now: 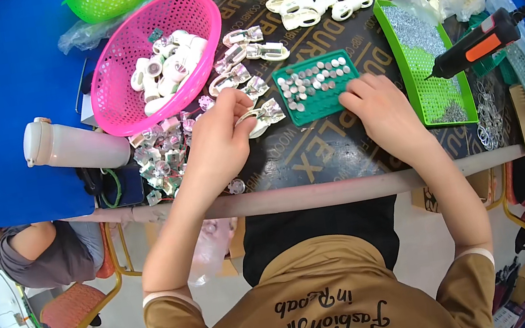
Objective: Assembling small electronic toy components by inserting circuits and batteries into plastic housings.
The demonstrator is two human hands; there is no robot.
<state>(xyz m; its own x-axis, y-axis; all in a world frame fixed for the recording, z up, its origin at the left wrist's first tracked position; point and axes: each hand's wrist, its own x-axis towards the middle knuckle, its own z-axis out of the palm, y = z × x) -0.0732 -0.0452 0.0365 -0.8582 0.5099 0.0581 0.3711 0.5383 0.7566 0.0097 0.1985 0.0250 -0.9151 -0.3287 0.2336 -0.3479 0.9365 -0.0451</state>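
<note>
On the bench [341, 145], a small white clip [254, 119] is pinched in the left hand [221, 136]. The right hand [380, 109], grasping nothing, is laid fingertips-down on the green tray [292, 113] of metal discs [315, 81]. Discs could be scattered if the tray is nudged.

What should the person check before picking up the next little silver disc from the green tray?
1. Left hand has hold of a white clip piece: ok, fingers pinch it.
2. Right hand is at the small green tray: ok, fingertips rest on its right edge.
3. Silver discs left in the tray: ok, many remain.
4. Pink basket within reach for white parts: ok, it sits just left of the left hand.
5. Black and orange tool out of the way: ok, it lies apart to the right.
6. Whether the clip already has a disc in it: cannot tell, fingers hide it.
</note>
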